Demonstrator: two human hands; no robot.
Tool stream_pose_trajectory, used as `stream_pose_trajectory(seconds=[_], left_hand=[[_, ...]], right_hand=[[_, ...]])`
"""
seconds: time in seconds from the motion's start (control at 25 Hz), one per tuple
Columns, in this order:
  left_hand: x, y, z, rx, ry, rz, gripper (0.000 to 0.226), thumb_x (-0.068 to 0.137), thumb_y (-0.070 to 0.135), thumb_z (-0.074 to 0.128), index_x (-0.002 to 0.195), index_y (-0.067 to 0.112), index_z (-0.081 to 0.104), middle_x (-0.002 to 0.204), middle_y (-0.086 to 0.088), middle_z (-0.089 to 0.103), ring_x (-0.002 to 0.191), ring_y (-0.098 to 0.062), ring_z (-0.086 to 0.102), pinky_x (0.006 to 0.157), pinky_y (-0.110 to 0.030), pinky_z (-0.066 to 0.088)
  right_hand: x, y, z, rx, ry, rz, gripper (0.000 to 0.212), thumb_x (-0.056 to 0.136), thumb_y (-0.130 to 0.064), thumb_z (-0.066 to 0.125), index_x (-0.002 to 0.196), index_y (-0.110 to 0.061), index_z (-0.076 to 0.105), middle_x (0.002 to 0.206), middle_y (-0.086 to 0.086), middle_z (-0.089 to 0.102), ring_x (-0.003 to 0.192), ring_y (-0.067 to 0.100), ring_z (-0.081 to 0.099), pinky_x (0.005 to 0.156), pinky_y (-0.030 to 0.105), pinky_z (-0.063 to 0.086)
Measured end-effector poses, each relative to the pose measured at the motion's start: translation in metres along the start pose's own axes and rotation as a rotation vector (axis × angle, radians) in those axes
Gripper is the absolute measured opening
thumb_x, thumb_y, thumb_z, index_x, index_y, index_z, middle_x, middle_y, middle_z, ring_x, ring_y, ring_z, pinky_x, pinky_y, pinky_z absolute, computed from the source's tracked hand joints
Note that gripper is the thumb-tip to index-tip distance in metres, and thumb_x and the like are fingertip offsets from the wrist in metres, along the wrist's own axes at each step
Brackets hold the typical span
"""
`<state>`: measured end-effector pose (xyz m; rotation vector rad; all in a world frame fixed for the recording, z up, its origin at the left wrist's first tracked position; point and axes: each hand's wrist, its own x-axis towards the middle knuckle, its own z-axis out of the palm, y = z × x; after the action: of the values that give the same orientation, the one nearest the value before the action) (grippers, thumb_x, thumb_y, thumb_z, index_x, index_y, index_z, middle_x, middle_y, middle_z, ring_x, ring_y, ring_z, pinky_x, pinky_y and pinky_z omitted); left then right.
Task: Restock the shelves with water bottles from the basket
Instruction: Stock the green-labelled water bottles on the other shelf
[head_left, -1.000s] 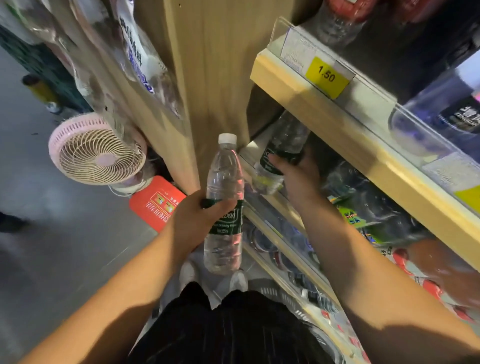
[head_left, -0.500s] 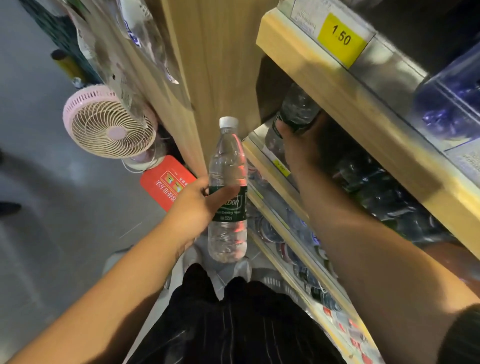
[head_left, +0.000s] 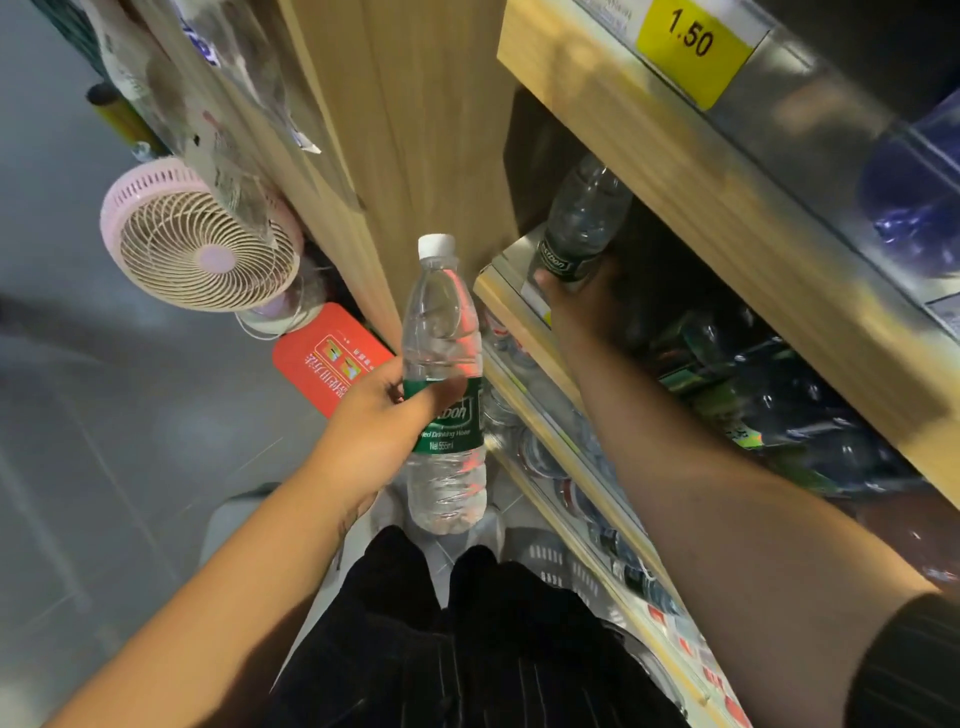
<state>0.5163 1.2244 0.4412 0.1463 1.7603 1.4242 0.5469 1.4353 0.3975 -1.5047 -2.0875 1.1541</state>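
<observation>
Bottle (head_left: 582, 223) pushed deeper onto shelf (head_left: 511, 317), its label in right grip (head_left: 584, 304).

Dark legs (head_left: 467, 649) hide most of the basket (head_left: 566, 569); shelved bottles (head_left: 769, 384) blur in shadow

Middle wooden shelf (head_left: 501, 296): green-label water bottles (head_left: 763, 395) crowded along it, in shadow.

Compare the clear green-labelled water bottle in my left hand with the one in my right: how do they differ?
Place: the left-hand clear plastic bottle is held out in the aisle by the left hand; the right-hand clear plastic bottle, gripped by the right hand, is over the lower wooden shelf's edge. Pose: the left-hand bottle stands upright, white cap showing; the right-hand bottle leans, top hidden under the upper shelf. Both carry green labels.
</observation>
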Motion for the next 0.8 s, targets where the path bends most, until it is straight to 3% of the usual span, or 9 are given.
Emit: stream_pose_trajectory(seconds=[0.16, 0.28, 0.36, 0.48, 0.6, 0.8], left_hand=[[0.007, -0.001, -0.004, -0.022, -0.056, 0.002, 0.030, 0.068, 0.040, 0.070, 0.095, 0.027, 0.071, 0.091, 0.001, 0.076, 0.086, -0.015, 0.072, 0.073, -0.031, 0.052], [0.025, -0.003, -0.007, -0.013, -0.122, -0.001, 0.039, 0.068, 0.038, 0.069, 0.101, 0.019, 0.069, 0.091, 0.000, 0.076, 0.085, -0.016, 0.072, 0.072, -0.029, 0.055], [0.038, -0.002, -0.008, 0.006, -0.150, 0.011, 0.034, 0.070, 0.033, 0.067, 0.100, 0.018, 0.068, 0.088, 0.001, 0.076, 0.080, -0.013, 0.072, 0.068, -0.023, 0.054], [0.052, -0.001, -0.009, 0.075, -0.206, 0.020, 0.016, 0.085, 0.020, 0.064, 0.100, 0.019, 0.069, 0.093, 0.000, 0.076, 0.087, -0.016, 0.072, 0.073, -0.028, 0.056], [0.062, -0.003, -0.016, 0.136, -0.239, 0.049, 0.011, 0.087, 0.023, 0.065, 0.095, 0.028, 0.072, 0.093, 0.004, 0.076, 0.088, -0.012, 0.072, 0.080, -0.034, 0.053], [0.077, -0.005, -0.029, 0.221, -0.260, 0.093, 0.014, 0.083, 0.032, 0.068, 0.096, 0.034, 0.072, 0.087, 0.007, 0.076, 0.079, -0.011, 0.073, 0.062, -0.032, 0.051]], right_hand=[[0.005, 0.006, 0.009, -0.014, -0.033, 0.070, 0.080, 0.080, -0.041, 0.072, 0.145, -0.019, 0.031, 0.143, 0.008, 0.046, 0.130, 0.029, 0.044, 0.098, 0.033, 0.037], [0.008, 0.010, 0.013, -0.041, 0.006, 0.064, 0.078, 0.080, -0.039, 0.072, 0.144, -0.018, 0.034, 0.140, 0.009, 0.050, 0.126, 0.028, 0.049, 0.084, 0.023, 0.035], [0.010, 0.013, 0.017, -0.060, 0.019, 0.033, 0.075, 0.081, -0.039, 0.072, 0.143, -0.015, 0.036, 0.137, 0.011, 0.052, 0.124, 0.027, 0.051, 0.078, 0.021, 0.032], [0.016, 0.015, 0.021, -0.034, 0.013, 0.042, 0.071, 0.084, -0.038, 0.069, 0.142, -0.018, 0.035, 0.137, 0.011, 0.052, 0.124, 0.028, 0.050, 0.080, 0.021, 0.029], [0.028, 0.017, 0.029, -0.022, 0.017, 0.029, 0.068, 0.084, -0.038, 0.068, 0.141, -0.020, 0.034, 0.135, 0.008, 0.052, 0.123, 0.028, 0.051, 0.082, 0.026, 0.032], [0.051, 0.014, 0.039, 0.014, 0.078, -0.041, 0.071, 0.084, -0.032, 0.070, 0.143, -0.018, 0.034, 0.141, 0.006, 0.049, 0.130, 0.024, 0.045, 0.091, 0.023, 0.032]])
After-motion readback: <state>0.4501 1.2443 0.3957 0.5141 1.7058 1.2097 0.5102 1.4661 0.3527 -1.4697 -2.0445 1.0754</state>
